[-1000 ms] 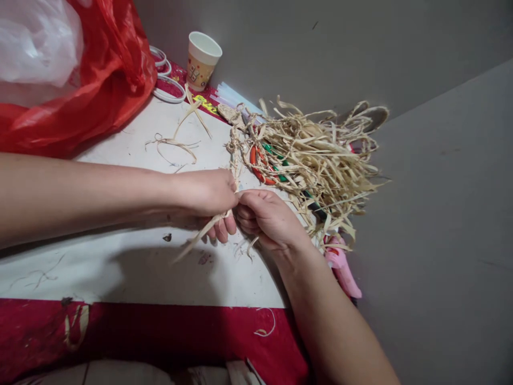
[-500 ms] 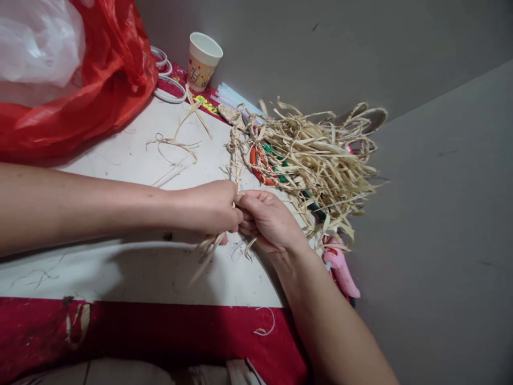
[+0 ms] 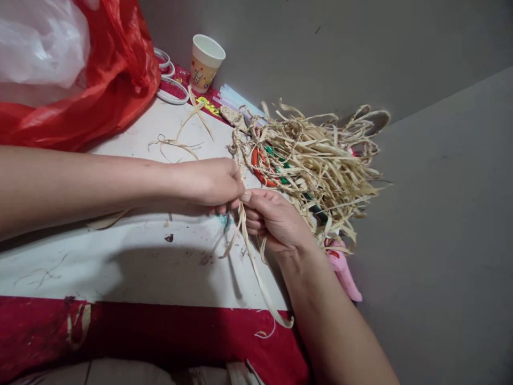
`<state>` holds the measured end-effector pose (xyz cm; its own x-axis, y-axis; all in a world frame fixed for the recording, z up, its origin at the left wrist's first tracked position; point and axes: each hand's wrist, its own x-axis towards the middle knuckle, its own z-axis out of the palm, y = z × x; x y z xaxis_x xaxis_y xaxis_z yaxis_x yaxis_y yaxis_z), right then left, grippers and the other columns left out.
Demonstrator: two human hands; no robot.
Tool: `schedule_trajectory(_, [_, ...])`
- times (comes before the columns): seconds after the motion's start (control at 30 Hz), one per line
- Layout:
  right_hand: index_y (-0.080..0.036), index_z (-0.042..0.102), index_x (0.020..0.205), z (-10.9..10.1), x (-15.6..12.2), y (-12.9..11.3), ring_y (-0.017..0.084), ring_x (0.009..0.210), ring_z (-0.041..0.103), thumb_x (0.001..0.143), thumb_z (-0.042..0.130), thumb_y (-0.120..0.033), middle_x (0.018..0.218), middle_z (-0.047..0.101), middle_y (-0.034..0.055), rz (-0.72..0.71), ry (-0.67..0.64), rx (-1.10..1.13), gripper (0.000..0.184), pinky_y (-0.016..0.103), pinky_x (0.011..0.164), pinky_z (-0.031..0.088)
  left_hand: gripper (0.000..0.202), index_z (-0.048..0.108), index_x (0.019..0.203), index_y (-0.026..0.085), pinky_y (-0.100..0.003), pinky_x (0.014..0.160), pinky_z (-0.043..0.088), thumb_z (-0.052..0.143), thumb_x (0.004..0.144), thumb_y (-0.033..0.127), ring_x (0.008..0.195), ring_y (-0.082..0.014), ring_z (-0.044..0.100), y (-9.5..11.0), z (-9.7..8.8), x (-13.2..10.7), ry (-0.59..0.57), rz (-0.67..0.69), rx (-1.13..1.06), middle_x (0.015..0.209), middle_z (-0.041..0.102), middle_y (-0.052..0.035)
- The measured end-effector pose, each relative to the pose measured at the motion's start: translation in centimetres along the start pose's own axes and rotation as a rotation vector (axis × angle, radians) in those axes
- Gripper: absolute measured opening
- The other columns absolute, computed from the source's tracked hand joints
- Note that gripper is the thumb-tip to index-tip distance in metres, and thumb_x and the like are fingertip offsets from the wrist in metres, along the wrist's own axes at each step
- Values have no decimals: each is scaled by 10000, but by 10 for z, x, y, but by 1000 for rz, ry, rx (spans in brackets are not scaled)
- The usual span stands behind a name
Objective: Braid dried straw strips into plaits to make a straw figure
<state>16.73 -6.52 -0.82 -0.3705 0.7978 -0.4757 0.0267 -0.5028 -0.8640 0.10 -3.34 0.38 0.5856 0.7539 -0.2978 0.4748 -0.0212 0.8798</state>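
A braided straw cord [image 3: 236,151] runs from the far side of the table down to my two hands, which meet over the white sheet. My left hand [image 3: 218,182] is closed round the cord, its fingertips partly hidden underneath. Right beside it, my right hand [image 3: 274,218] pinches the same cord between thumb and forefinger. Loose straw strands [image 3: 256,264] hang below the pinch toward the near edge. The exact crossing of the strands is hidden by my fingers.
A heap of dry straw [image 3: 326,160] lies at right, over orange-handled pliers [image 3: 260,168]. A pink glue gun [image 3: 343,270] is beside the wall. Behind stand a paper cup [image 3: 206,64] and white rings [image 3: 172,91]. A red plastic bag [image 3: 120,91] fills the far left.
My left hand has shifted up and slightly right on the cord. Strands that pointed down to the left now hang down to the right. My right hand keeps its pinch.
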Motion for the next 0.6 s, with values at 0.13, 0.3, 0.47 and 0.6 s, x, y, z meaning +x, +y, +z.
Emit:
schedule_trajectory(0.13, [-148, 524, 591, 0, 0, -1, 10, 357, 137, 669, 726, -326, 420, 230, -124, 20, -4, -20, 280, 154, 345, 113, 201, 493, 530, 180, -251, 463, 239, 489, 725, 225, 424, -89, 316, -5, 9, 0, -13, 14, -12, 466, 431, 16])
schedule_trajectory(0.3, [-149, 555, 640, -4, 0, -2, 15, 366, 135, 699, 709, -343, 439, 229, -122, 29, -54, -78, 255, 161, 353, 114, 161, 603, 591, 168, -236, 471, 237, 502, 716, 181, 445, -89, 318, -1, 0, -3, -25, 46, 87, 468, 443, 26])
schedule_trajectory(0.47, [-151, 577, 679, -9, 0, 1, 27, 378, 161, 780, 644, -361, 451, 271, -105, -35, -45, -199, 242, 180, 370, 122, 159, 686, 626, 155, -206, 505, 270, 539, 681, 129, 487, -92, 406, 1, -8, -1, -45, 34, 121, 499, 554, 16])
schedule_trajectory(0.6, [-156, 611, 755, -11, -1, 4, 45, 409, 198, 807, 615, -391, 494, 340, -82, -79, -34, -316, 241, 198, 391, 141, 175, 671, 597, 146, -196, 529, 288, 523, 690, 132, 527, -92, 443, -3, -7, 4, -84, 34, 57, 547, 592, 2])
